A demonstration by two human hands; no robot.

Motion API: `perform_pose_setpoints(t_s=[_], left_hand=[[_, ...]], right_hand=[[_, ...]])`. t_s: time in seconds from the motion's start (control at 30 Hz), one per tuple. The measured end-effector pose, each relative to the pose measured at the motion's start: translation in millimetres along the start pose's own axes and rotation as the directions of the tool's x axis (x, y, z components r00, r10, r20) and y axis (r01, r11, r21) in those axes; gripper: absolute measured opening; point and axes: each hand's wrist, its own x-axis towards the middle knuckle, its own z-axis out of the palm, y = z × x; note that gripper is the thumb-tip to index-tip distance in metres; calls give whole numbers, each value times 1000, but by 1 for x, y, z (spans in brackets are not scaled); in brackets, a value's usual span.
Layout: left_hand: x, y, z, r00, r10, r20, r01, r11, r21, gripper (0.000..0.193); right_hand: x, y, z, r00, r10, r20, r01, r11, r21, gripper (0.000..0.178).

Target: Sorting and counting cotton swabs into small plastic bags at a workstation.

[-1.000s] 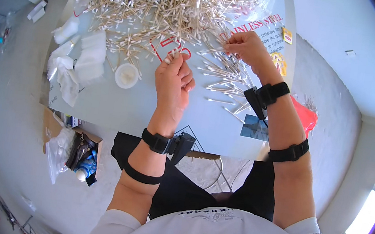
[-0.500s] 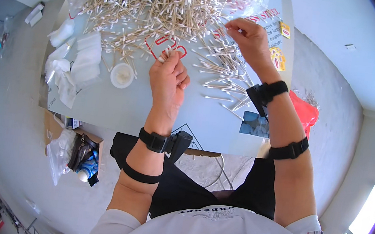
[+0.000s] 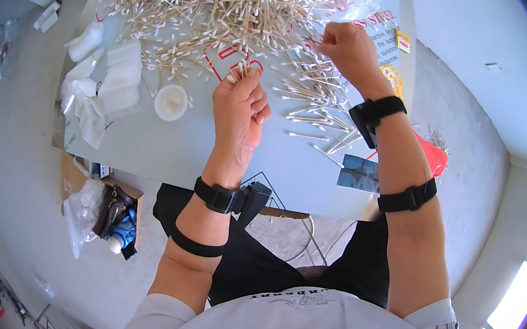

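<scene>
A big heap of cotton swabs [image 3: 231,3] with pale wooden sticks and white tips covers the far part of the table. In front of it, my left hand [image 3: 239,105] is closed round a small bunch of cotton swabs [image 3: 242,70], their white tips poking out above the thumb and forefinger. At the heap's right edge, my right hand [image 3: 351,51] has its fingers pinched together among the swabs; what lies between its fingertips is hidden. Between the two hands and below the right one, loose swabs [image 3: 322,119] lie scattered, mostly pointing sideways.
A small round white tub [image 3: 171,102] stands left of my left hand. Beyond it lie clear plastic bags [image 3: 121,78]. Yellow packets [image 3: 402,41] lie at the table's right side, and a red bag [image 3: 432,155] sits past that edge. An open cardboard box [image 3: 135,191] holds items below left.
My right hand has shifted slightly up and left, its fingers curling in more. My left hand stays nearly in place, and the swab tips in it show more upright.
</scene>
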Motion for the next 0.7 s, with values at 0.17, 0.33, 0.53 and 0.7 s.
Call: perform_pose_setpoints(t_s=[0.17, 0.33, 0.53, 0.7], left_hand=[[-3, -2, 3, 999, -22, 44, 23, 1000, -21, 14], [-7, -6, 14, 991, -94, 94, 73, 976, 204, 22], [-4, 0, 5, 998, 55, -7, -54, 998, 34, 27], [0, 0, -1, 997, 70, -15, -70, 997, 28, 25]], right_hand=[[-38, -6, -9, 988, 142, -56, -108, 909, 402, 16], [-91, -64, 18, 986, 160, 44, -151, 750, 644, 16], [-116, -55, 28, 970, 226, -85, -134, 797, 589, 12], [-101, -13, 11, 916, 350, -197, -245, 875, 417, 22]])
